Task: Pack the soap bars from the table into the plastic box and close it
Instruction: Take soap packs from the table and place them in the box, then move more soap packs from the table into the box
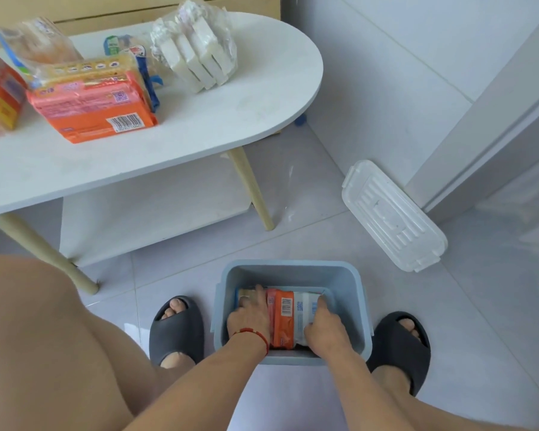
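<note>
Hands reach into the blue plastic box (349,293) on the floor: left hand (250,318) flat on a yellow pack, right hand (322,328) gripping the white-blue pack beside the orange pack (282,318). Far half of the box is free. Lid (392,216) lies apart; more soap packs (91,104) sit on the worktop (199,119), clear of its edge.

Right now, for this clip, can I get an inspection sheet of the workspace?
Surface: white oval table, partly loaded; pale tiled floor below.
Job's things: blue plastic box on the floor, open, holding an orange soap pack and a white-blue pack; white lid lying off on the floor; orange soap pack on the table, white bars in clear wrap.
Clutter: more wrapped packs at the table's back; contents unclear.
Hands: left hand and right hand both inside the box, on the packs.
Cables: nothing seen.
Surroundings: white wall panels, dark slippers.
</note>
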